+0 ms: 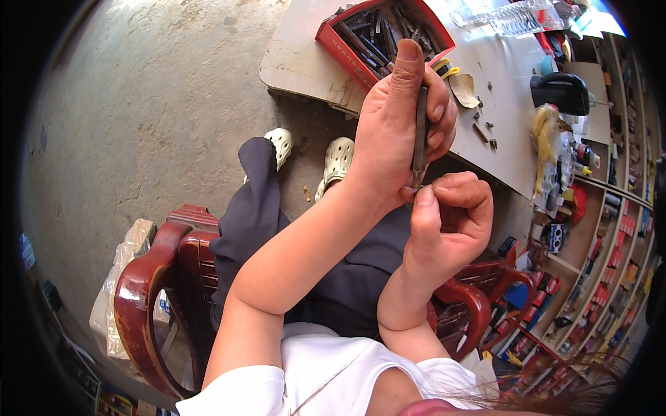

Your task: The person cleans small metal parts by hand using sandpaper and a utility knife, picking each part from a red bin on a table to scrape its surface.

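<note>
My left hand (403, 112) is closed around a slim, dark metal tool shank (420, 130), its thumb extended towards the red box. The shank narrows to a thinner tip at its lower end. Close by that tip is my right hand (452, 216), thumb and forefinger pinched together. Whatever sits between those fingertips is too small to make out. Beyond the left hand, a red cardboard box (343, 58) stands on the pale table (296, 57). Many dark metal bars (372, 44) lie jumbled in it.
Small metal pieces (479, 133) and a torn paper scrap (464, 89) lie on the table beside a yellow spool (445, 68). A clear plastic bottle (530, 18) is at the back. Crowded shelves (588, 270) line the right. I sit in a red wooden armchair (138, 291).
</note>
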Demonstrator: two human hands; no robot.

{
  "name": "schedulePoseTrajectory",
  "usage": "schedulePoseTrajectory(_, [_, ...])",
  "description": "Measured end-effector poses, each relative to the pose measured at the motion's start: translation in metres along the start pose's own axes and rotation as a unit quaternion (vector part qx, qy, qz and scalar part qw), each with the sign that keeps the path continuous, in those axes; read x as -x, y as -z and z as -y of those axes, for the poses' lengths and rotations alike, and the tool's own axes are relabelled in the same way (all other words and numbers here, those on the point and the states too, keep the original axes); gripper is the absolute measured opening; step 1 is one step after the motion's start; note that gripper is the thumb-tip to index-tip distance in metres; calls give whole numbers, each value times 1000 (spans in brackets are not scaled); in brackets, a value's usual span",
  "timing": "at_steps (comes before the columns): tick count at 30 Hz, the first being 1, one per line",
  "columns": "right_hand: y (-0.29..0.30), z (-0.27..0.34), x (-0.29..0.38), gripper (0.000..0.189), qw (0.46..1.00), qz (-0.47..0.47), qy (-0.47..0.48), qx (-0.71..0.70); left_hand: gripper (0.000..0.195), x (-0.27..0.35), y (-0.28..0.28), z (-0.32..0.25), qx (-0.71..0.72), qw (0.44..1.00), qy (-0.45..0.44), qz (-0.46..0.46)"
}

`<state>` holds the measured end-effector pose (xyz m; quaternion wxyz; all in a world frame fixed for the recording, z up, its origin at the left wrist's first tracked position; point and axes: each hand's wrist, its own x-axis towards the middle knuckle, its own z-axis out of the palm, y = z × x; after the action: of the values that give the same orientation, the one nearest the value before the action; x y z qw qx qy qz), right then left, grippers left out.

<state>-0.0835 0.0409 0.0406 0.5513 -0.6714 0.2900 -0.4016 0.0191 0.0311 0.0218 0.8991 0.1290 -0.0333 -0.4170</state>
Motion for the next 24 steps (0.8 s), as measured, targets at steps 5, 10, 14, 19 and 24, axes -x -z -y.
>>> schedulePoseTrajectory(5, [1, -1, 0, 20, 999, -1, 30, 42, 56, 0, 0, 1, -4, 1000, 4, 6])
schedulePoseTrajectory(10, [2, 7, 2, 19, 995, 14, 27, 96, 57, 1, 2, 3, -24, 999, 0, 31])
schedulePoseTrajectory(14, [1, 7, 3, 18, 993, 5, 35, 113, 57, 2, 1, 4, -15, 999, 19, 40])
schedulePoseTrajectory(19, [3, 8, 2, 19, 992, 17, 40, 122, 58, 4, -1, 3, -2, 999, 42, 24])
schedulePoseTrajectory(24, [6, 8, 2, 19, 993, 24, 26, 114, 58, 3, 1, 4, 14, 998, 54, 17])
